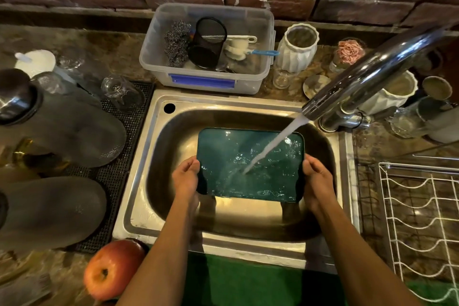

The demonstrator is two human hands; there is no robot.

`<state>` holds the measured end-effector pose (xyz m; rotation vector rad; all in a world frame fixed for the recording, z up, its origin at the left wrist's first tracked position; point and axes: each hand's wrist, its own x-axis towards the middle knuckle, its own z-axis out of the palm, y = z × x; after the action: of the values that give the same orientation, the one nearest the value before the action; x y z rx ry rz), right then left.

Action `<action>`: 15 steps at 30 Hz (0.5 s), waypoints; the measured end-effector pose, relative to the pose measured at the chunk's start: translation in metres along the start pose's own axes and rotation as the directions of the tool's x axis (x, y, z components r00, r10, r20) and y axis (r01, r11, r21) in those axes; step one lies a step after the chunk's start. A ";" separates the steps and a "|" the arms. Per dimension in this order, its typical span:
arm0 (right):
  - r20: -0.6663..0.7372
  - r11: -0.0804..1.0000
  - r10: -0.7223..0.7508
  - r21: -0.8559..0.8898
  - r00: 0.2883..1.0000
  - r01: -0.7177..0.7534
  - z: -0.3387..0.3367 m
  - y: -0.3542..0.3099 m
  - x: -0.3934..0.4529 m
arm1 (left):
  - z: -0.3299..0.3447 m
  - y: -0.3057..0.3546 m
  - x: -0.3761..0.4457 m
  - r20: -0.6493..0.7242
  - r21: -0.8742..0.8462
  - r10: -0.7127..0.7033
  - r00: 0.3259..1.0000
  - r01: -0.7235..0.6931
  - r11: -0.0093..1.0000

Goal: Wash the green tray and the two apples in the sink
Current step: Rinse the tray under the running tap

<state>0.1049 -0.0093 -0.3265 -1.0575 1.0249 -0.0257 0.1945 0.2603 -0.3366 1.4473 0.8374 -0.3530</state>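
Green tray [250, 164] under running water, over the steel sink [159, 161].

Held level by both short ends: left hand [186, 176] curled round the left edge, right hand [318, 179] curled round the right. Stream from the chrome tap [372, 69] striking near the middle, splashing. One red apple [113, 271] on the counter, left of the front sink rim, partly behind the left forearm.

Left forearm [149, 266] hides part of 1 apple [111, 271]
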 end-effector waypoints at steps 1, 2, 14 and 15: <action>0.022 1.000 -0.024 0.001 0.999 0.024 0.000 -0.003 -0.001 | 0.000 -0.001 0.001 0.012 -0.007 -0.003 1.000 0.003 1.000; 0.042 0.999 -0.040 -0.004 0.998 0.040 -0.001 -0.006 -0.001 | -0.001 -0.001 0.001 0.017 -0.012 -0.010 1.000 0.010 1.000; 0.107 0.992 -0.036 -0.117 0.994 0.049 0.007 -0.031 0.010 | -0.006 -0.001 0.004 0.042 -0.078 -0.155 0.987 0.158 0.984; 0.104 0.992 -0.030 -0.120 0.994 0.043 0.007 -0.031 0.011 | -0.006 0.000 0.003 0.039 -0.077 -0.165 0.986 0.167 0.983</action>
<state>0.1291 -0.0261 -0.3104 -1.1768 0.9235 0.0612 0.1950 0.2668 -0.3387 1.2978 0.9383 -0.4630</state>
